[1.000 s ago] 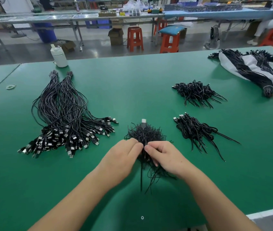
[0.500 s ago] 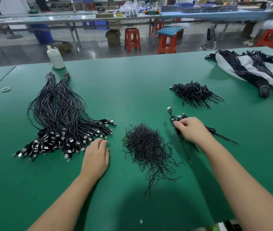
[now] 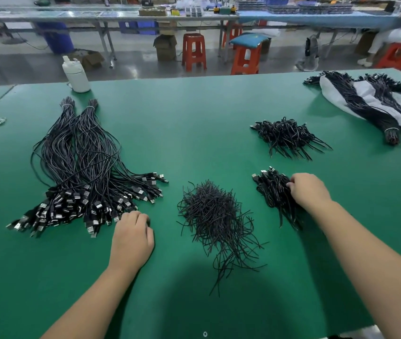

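Right hand [image 3: 309,192] at 3 o'clock of the loose tie heap [image 3: 211,216], fingers curled, pinching strands of the coiled-cable pile [image 3: 271,189]. Light, limp, tangle-prone; best lifted by a stiff plug. Left hand [image 3: 132,238] at 9 o'clock beside the long cable bundle [image 3: 84,187]: fingers curled, grip unclear.

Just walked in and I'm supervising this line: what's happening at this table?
A person is handling black cables on the green table. The right hand pinches into the near pile of coiled cables, while the left hand lies curled beside the plug ends of the big loose bundle. A heap of twist ties sits between them.
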`<state>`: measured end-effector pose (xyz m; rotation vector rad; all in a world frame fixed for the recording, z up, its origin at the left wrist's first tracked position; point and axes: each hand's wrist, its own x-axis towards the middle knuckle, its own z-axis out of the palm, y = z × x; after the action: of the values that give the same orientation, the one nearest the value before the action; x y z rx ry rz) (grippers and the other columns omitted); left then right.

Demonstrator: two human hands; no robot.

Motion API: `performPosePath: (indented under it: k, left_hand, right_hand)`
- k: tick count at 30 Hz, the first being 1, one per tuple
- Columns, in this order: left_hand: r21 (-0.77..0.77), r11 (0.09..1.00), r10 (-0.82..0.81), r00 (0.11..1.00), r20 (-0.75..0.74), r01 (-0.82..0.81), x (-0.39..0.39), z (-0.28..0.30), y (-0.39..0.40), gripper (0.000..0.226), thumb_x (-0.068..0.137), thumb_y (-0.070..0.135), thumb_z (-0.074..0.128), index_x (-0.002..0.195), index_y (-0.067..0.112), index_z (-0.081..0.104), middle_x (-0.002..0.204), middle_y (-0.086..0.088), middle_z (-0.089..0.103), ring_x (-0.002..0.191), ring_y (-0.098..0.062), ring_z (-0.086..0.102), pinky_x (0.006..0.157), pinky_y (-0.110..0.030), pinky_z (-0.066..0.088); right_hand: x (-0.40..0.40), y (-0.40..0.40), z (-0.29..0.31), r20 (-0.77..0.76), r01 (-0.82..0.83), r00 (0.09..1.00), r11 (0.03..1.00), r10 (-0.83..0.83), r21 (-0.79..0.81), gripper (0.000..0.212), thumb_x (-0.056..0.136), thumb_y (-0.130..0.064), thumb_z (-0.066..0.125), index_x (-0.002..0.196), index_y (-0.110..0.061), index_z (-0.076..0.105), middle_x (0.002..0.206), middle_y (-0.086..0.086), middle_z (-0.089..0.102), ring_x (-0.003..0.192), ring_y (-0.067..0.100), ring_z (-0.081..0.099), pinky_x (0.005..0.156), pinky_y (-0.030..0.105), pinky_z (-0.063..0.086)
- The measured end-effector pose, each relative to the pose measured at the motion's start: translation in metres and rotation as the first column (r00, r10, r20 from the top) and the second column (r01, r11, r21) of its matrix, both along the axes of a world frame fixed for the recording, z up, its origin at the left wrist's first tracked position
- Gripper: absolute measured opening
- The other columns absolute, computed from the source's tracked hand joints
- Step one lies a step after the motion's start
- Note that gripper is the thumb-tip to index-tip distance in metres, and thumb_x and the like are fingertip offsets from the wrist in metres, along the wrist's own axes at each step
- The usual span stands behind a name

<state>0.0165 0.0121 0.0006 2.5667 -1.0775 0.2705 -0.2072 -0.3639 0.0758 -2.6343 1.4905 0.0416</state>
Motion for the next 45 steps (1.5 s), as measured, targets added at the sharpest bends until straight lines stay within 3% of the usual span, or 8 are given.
performPosePath:
  k: [3, 6, 10, 14, 20, 28, 39, 45]
  left_hand:
    - [-0.015, 1.000, 0.000, 1.000, 0.019, 0.000, 0.000, -0.002, 0.000, 0.026, 0.082, 0.016, 0.046, 0.092, 0.005, 0.067, 0.089, -0.005, 0.061, 0.084, -0.024, 0.051, 0.076, -0.038, 0.047]
    - [-0.021, 1.000, -0.003, 0.999, 0.033, 0.003, 0.002, -0.003, 0.000, 0.024, 0.082, 0.015, 0.046, 0.091, 0.005, 0.067, 0.089, -0.005, 0.060, 0.084, -0.024, 0.050, 0.076, -0.038, 0.046]
    - [-0.027, 1.000, -0.005, 0.999, 0.034, 0.006, 0.001, -0.004, 0.000, 0.025, 0.082, 0.016, 0.047, 0.091, 0.005, 0.067, 0.091, -0.005, 0.061, 0.086, -0.024, 0.051, 0.077, -0.038, 0.047]
    - [-0.043, 0.999, 0.004, 0.998, 0.057, -0.002, 0.001, -0.004, 0.000, 0.024, 0.081, 0.016, 0.051, 0.090, 0.004, 0.069, 0.098, -0.008, 0.062, 0.097, -0.028, 0.054, 0.084, -0.041, 0.046]
    - [-0.050, 0.999, 0.003, 0.997, 0.072, 0.001, 0.000, -0.004, 0.001, 0.025, 0.080, 0.017, 0.049, 0.090, 0.005, 0.069, 0.101, -0.009, 0.061, 0.101, -0.030, 0.054, 0.086, -0.044, 0.045]
    - [0.043, 0.999, -0.020, 0.998, 0.067, 0.017, -0.001, 0.001, -0.001, 0.018, 0.079, 0.011, 0.060, 0.096, 0.010, 0.067, 0.105, -0.005, 0.061, 0.107, -0.028, 0.054, 0.084, -0.042, 0.044]
    - [0.286, 0.958, -0.039, 0.992, 0.121, 0.003, 0.012, 0.028, -0.050, 0.053, 0.073, -0.003, 0.064, 0.124, 0.013, 0.063, 0.130, -0.013, 0.057, 0.121, -0.034, 0.049, 0.095, -0.045, 0.042]
    - [0.317, 0.948, -0.020, 0.992, 0.124, -0.020, 0.045, 0.038, -0.069, 0.032, 0.084, 0.006, 0.060, 0.108, 0.024, 0.072, 0.124, -0.004, 0.062, 0.122, -0.031, 0.046, 0.095, -0.044, 0.033]
  right_hand:
    - [-0.003, 0.001, 0.000, 0.029, -0.004, 1.000, 0.999, 0.006, -0.050, 0.029, 0.103, -0.026, 0.050, 0.102, -0.004, 0.070, 0.094, 0.015, 0.067, 0.084, 0.032, 0.060, 0.069, 0.035, 0.049]
    - [-0.003, 0.015, 0.004, 0.254, -0.034, 0.963, 0.976, 0.089, -0.214, 0.026, 0.100, -0.022, 0.053, 0.110, -0.006, 0.071, 0.106, 0.017, 0.066, 0.098, 0.032, 0.057, 0.081, 0.039, 0.050]
    - [0.013, 0.058, -0.004, 0.514, -0.128, 0.832, 0.975, 0.206, -0.183, 0.021, 0.099, -0.019, 0.053, 0.109, -0.013, 0.071, 0.098, 0.002, 0.066, 0.087, 0.014, 0.055, 0.072, 0.024, 0.040]
    - [0.023, 0.095, -0.043, 0.482, -0.233, 0.862, 0.967, 0.157, 0.101, 0.025, 0.102, -0.024, 0.050, 0.117, -0.014, 0.067, 0.107, -0.001, 0.065, 0.095, 0.009, 0.055, 0.085, 0.024, 0.045]
    - [0.016, 0.109, -0.069, 0.608, -0.173, 0.794, 0.966, 0.020, 0.194, 0.023, 0.101, -0.029, 0.054, 0.110, -0.016, 0.071, 0.104, -0.008, 0.061, 0.107, 0.014, 0.055, 0.092, 0.030, 0.041]
    - [0.015, 0.118, -0.077, 0.627, -0.136, 0.779, 0.977, 0.004, 0.163, 0.032, 0.103, -0.034, 0.046, 0.105, -0.014, 0.071, 0.107, -0.006, 0.061, 0.104, 0.011, 0.047, 0.088, 0.028, 0.035]
    - [0.010, 0.118, -0.073, 0.705, -0.167, 0.707, 0.956, -0.053, 0.240, 0.034, 0.103, -0.038, 0.043, 0.095, -0.020, 0.070, 0.100, -0.011, 0.063, 0.103, 0.009, 0.053, 0.086, 0.028, 0.037]
    - [0.010, 0.119, -0.070, 0.715, -0.160, 0.694, 0.949, -0.088, 0.272, 0.035, 0.103, -0.039, 0.044, 0.093, -0.019, 0.070, 0.100, -0.011, 0.064, 0.101, 0.009, 0.054, 0.084, 0.029, 0.037]
